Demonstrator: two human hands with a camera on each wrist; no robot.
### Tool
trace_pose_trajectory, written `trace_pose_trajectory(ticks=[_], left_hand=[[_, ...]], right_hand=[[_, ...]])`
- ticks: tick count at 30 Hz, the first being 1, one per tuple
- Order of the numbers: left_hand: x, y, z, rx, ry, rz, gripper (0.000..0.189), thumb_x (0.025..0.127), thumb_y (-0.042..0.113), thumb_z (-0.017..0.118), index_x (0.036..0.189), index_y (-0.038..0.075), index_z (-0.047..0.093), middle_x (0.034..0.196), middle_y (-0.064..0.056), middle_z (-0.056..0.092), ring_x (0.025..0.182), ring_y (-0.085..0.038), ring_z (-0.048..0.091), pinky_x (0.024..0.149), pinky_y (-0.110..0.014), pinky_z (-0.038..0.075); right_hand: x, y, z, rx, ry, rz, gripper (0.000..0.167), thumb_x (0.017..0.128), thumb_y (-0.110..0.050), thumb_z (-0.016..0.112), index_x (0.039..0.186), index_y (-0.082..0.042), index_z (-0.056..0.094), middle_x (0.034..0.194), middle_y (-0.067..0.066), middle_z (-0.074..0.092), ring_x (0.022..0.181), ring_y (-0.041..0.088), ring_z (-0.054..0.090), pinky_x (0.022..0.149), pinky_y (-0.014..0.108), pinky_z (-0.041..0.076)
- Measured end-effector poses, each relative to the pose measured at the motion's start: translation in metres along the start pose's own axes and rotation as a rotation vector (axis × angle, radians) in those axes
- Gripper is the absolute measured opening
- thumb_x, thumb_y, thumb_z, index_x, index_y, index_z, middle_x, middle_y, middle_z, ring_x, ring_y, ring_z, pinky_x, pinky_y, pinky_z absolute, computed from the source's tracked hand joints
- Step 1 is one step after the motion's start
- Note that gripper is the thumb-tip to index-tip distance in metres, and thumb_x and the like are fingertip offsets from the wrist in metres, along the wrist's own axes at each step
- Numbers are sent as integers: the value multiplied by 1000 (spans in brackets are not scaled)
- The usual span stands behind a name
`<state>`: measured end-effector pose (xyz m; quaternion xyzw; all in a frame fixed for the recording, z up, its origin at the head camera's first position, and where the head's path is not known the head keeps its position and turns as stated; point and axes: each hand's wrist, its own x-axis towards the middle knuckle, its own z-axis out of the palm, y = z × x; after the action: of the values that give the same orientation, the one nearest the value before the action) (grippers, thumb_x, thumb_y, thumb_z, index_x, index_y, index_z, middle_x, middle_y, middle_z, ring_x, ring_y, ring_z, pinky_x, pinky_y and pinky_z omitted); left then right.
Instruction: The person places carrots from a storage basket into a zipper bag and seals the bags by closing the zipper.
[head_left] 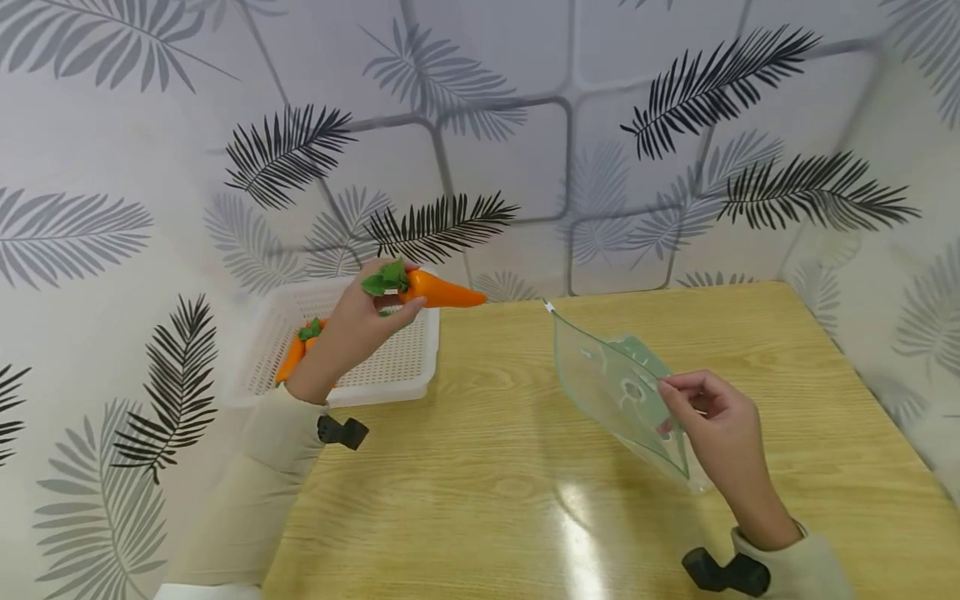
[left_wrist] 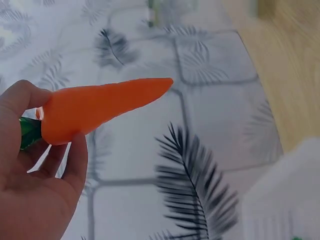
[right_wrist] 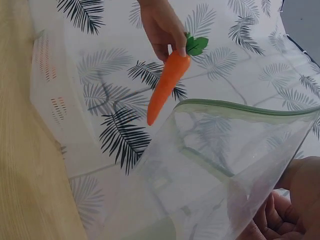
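My left hand [head_left: 360, 321] pinches an orange carrot [head_left: 442, 291] with green leaves near its leafy end, raised over the basket's back right part. In the left wrist view the carrot [left_wrist: 100, 107] points its tip away from the palm. On the right, my right hand [head_left: 712, 425] pinches the edge of a clear zip bag [head_left: 600, 375] with green trim, held up over the table. The right wrist view shows the bag [right_wrist: 210, 145] with its green zip edge on top, and the carrot [right_wrist: 169, 82] hangs tip down beyond it.
A white plastic basket [head_left: 390, 387] stands at the table's left back, with more carrots [head_left: 292, 358] in it. The wooden table [head_left: 480, 483] meets a wall covered with leaf-patterned cloth [head_left: 495, 167].
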<state>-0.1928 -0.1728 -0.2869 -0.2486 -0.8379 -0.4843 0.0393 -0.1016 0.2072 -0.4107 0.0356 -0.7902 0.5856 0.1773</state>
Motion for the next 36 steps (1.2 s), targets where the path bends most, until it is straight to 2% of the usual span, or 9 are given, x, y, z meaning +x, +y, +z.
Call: trace_pose_trajectory(ticks=[3, 7, 13, 15, 20, 29, 36], left_hand=[[-3, 15, 8, -32, -34, 78, 39, 88, 0, 61, 123, -5, 46, 118, -15, 44, 102, -22, 52, 88, -28, 47], [-5, 26, 16, -66, -83, 151, 39, 85, -5, 62, 121, -3, 46, 117, -13, 47, 97, -19, 53, 87, -27, 47], [-3, 21, 35, -110, -138, 298, 41, 84, -3, 64, 121, 4, 48, 117, -5, 50, 97, -17, 54, 83, -30, 50], [-2, 21, 43, -120, -159, 336, 41, 84, -2, 65, 121, 3, 49, 117, -5, 50, 96, -18, 55, 82, -32, 51], [1, 22, 62, -120, -192, 351, 43, 83, 3, 68, 121, 4, 49, 116, -6, 49, 95, -18, 54, 81, -31, 51], [12, 16, 86, 76, -198, 418, 40, 84, 17, 70, 119, 9, 53, 114, -2, 52, 101, -14, 49, 85, -26, 46], [16, 16, 99, 162, -247, 368, 37, 83, 14, 70, 117, 8, 54, 111, -2, 50, 96, -11, 50, 83, -20, 46]], right_hand=[[-1, -2, 0, -9, 6, 5, 14, 90, -18, 63, 93, -4, 64, 79, 12, 63, 55, 19, 61, 52, 25, 52], [-1, -3, -1, -8, 9, 8, 14, 90, -18, 63, 93, -4, 65, 80, 8, 63, 55, 19, 61, 52, 27, 52], [-1, -3, -2, -8, 7, 8, 13, 90, -17, 63, 92, -5, 65, 80, 9, 63, 55, 18, 62, 52, 27, 52], [-1, -4, -1, -8, 10, 14, 13, 89, -16, 63, 93, -4, 65, 79, 11, 63, 55, 18, 61, 52, 26, 52], [-2, -6, 0, 21, 23, 40, 13, 88, -12, 65, 94, -1, 66, 77, 13, 63, 54, 19, 61, 51, 26, 51], [-4, -22, 2, 35, 8, -1, 9, 87, -4, 63, 92, 3, 65, 73, 9, 61, 53, 19, 60, 50, 28, 52], [-2, -15, 3, -12, 37, -64, 6, 87, -5, 63, 90, 1, 65, 73, 10, 62, 54, 15, 61, 49, 25, 51]])
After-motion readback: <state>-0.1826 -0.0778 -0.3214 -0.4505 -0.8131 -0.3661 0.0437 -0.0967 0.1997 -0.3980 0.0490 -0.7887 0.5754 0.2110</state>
